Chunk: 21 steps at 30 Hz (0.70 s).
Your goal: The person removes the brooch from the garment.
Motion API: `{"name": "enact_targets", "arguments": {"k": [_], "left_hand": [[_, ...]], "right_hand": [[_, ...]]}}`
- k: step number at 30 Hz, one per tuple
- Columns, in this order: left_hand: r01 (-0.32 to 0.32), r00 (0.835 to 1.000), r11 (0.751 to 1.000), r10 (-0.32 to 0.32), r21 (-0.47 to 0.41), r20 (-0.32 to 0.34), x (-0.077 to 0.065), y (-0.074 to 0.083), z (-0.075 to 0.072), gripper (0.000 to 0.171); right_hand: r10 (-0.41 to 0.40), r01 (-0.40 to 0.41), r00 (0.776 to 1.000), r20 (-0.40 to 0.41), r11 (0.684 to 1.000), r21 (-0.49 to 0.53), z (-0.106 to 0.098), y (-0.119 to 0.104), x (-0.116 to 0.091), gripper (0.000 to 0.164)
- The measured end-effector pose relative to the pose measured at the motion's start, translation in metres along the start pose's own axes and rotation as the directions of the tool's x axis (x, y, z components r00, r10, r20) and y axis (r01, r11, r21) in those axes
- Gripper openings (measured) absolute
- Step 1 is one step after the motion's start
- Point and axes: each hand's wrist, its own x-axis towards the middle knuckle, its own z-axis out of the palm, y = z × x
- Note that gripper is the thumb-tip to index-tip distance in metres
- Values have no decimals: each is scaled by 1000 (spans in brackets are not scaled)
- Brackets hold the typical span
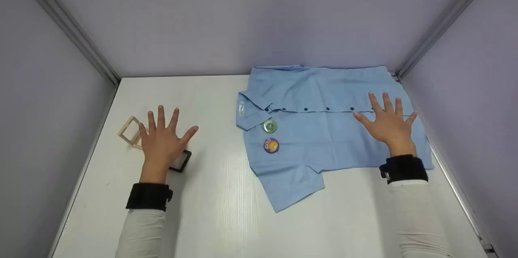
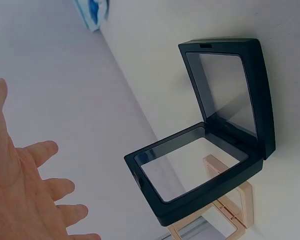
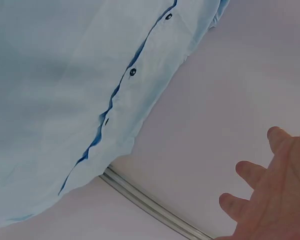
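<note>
open black case [image 2: 264, 100], clear panes [image 2: 227, 82], tan case [image 2: 247, 205]

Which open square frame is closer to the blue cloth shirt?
The black square frame, showing on the thumb side of the left hand; the pale tan square frame lies farther off.

We hold our left hand [image 1: 162, 144] and right hand [image 1: 390, 126] palm down, fingers [image 1: 161, 117] straight and spread wide, our left arm [image 1: 142, 231] and right arm [image 1: 419, 217] stretched forward.
</note>
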Motion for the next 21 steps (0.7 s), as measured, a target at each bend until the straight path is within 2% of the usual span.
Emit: {"name": "enact_targets", "arguments": {"k": [5,10,21], "left_hand": [[-3,1000,1000,3,-17,-4,0,5,2,95],[-4,1000,998,5,-59,12,-2,17,10,96],[-62,995,991,70,-117,66,-9,50,41,91]], "right_hand": [[-1,1,1000,-1,1000,5,3,-3,1,93],[-1,0,1000,12,1000,23,15,-8,2,93],[-3,-13,983,185,996,87,55,-27,1,95]]}}
